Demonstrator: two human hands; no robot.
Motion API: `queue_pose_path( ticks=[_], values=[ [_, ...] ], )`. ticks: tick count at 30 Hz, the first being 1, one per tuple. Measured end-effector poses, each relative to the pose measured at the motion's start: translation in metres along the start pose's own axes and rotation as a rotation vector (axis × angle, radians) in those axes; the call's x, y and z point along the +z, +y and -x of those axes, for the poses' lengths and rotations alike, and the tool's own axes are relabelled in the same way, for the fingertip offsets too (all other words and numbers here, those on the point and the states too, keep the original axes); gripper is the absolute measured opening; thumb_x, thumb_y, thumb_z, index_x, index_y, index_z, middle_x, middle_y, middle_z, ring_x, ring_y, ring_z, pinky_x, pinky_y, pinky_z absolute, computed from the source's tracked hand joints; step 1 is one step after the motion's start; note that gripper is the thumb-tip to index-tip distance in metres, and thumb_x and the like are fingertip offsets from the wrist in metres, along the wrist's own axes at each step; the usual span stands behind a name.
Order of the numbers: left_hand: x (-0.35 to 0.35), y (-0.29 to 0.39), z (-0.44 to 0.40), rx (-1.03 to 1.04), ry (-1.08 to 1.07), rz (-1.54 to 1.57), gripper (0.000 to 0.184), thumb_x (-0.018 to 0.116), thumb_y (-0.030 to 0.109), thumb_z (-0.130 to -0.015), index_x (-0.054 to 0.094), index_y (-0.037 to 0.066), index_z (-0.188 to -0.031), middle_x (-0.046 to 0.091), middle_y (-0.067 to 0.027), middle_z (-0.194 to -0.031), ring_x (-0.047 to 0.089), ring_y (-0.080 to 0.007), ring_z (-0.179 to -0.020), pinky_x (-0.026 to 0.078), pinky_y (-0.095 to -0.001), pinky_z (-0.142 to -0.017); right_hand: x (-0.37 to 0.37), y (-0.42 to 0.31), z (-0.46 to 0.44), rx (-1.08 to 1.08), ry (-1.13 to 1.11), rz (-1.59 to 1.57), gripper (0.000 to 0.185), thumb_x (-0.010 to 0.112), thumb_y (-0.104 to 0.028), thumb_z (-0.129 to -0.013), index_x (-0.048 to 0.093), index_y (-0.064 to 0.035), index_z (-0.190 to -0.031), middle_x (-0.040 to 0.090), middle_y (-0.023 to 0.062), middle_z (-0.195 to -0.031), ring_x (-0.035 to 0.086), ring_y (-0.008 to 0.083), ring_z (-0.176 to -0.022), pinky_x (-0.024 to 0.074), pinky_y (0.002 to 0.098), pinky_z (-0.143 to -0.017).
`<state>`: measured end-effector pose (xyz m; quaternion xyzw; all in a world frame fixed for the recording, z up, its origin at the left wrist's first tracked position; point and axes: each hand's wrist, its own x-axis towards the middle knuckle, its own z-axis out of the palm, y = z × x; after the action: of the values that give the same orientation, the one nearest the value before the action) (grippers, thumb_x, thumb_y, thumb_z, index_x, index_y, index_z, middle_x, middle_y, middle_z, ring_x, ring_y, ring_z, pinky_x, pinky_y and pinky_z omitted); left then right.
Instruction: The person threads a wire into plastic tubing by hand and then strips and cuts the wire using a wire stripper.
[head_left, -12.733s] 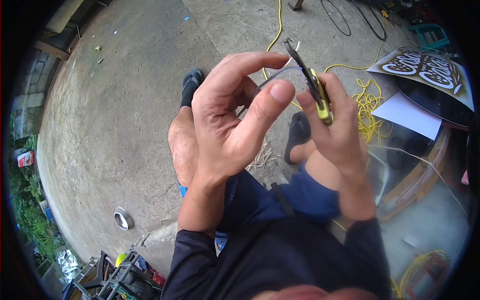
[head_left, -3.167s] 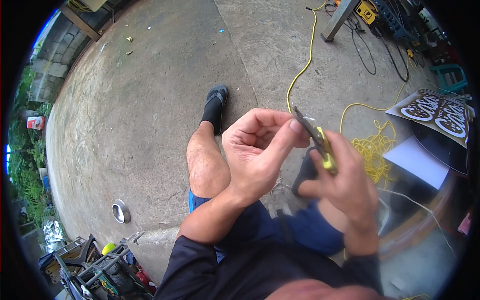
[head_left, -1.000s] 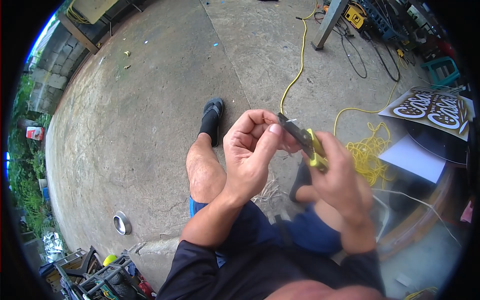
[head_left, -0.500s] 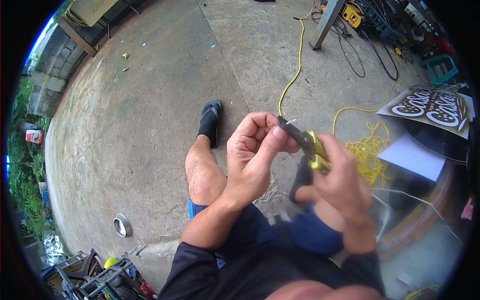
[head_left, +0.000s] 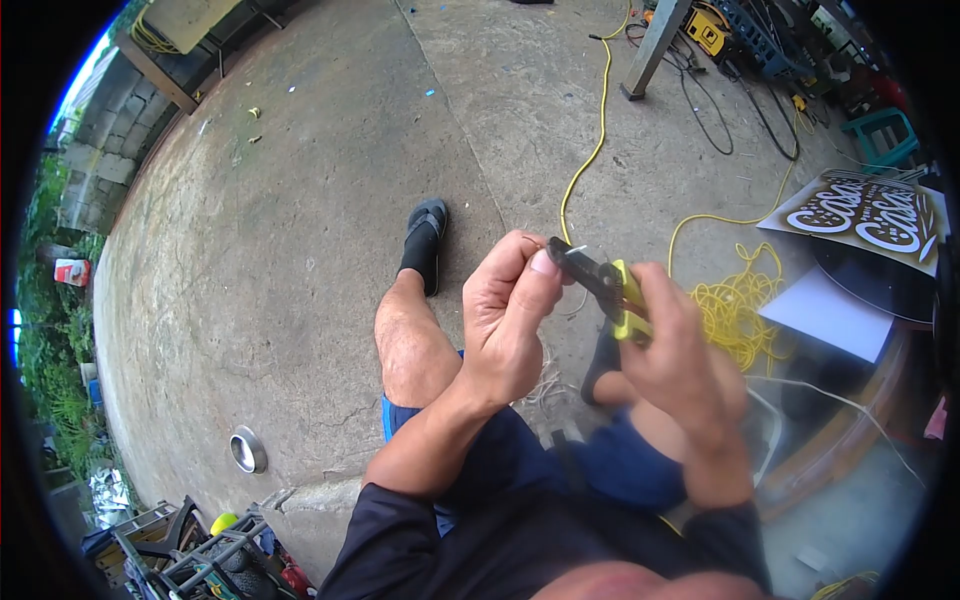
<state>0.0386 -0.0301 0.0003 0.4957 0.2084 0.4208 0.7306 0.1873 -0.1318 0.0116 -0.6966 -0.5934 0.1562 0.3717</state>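
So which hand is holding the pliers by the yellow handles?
The right hand. Its fingers wrap the yellow handles of the pliers, while the left hand pinches close by the dark tip instead.

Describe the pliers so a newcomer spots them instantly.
Find the navy shorts, then the right hand above. It holds the pliers, dark jaws pointing toward the left hand. Their stiff lime-yellow handles set them apart from the tangled yellow cord.

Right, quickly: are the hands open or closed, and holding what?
Left hand: closed, apparently pinching a thin wire by the tip of the pliers.
Right hand: closed, holding the pliers by their yellow-green handles.
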Motion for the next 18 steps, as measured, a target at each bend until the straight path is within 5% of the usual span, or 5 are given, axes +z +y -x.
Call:
queue_pose_path(
  ticks=[5,9,11,18],
  values=[
    [0.008,0.005,0.0,0.117,0.033,-0.024,0.017,0.049,0.018,-0.106,0.057,0.003,-0.103,0.048,0.0043,-0.073,0.037,-0.0038,-0.063,0.028,-0.0192,-0.058,0.005,-0.003,0.001,0.056,-0.022,-0.138,0.034,0.065,0.005,-0.079,0.05,0.0012,-0.109,0.056,0.0217,-0.084,0.059,0.0414,-0.073,0.0445,0.0467,-0.064],
    [0.001,0.004,0.006,0.207,0.089,-0.154,0.01,0.056,0.002,-0.101,0.061,-0.006,-0.097,0.061,-0.0027,-0.084,0.049,-0.0043,-0.072,0.04,-0.0195,-0.063,0.006,-0.007,0.003,0.069,-0.022,-0.178,0.036,0.066,0.005,-0.078,0.05,0.0014,-0.11,0.056,0.0214,-0.084,0.06,0.0404,-0.073,0.0453,0.0448,-0.063],
    [0.001,0.004,0.007,0.265,0.113,-0.223,0.009,0.057,0.0,-0.1,0.061,-0.007,-0.097,0.063,-0.0037,-0.085,0.05,-0.0045,-0.072,0.04,-0.0197,-0.063,0.004,-0.011,0.004,0.092,-0.031,-0.181,0.023,0.068,-0.006,-0.09,0.054,-0.0019,-0.108,0.061,0.0113,-0.082,0.062,0.0226,-0.072,0.0477,0.0327,-0.066],
    [0.006,0.011,0.014,0.139,0.103,-0.062,0.012,0.057,0.002,-0.101,0.064,-0.008,-0.101,0.065,-0.0054,-0.087,0.053,-0.0049,-0.073,0.041,-0.0191,-0.064,-0.002,-0.01,0.009,0.125,-0.011,-0.249,0.026,0.07,-0.006,-0.089,0.055,-0.0017,-0.109,0.061,0.0076,-0.083,0.058,0.015,-0.074,0.0468,0.0304,-0.067]
  ],
)
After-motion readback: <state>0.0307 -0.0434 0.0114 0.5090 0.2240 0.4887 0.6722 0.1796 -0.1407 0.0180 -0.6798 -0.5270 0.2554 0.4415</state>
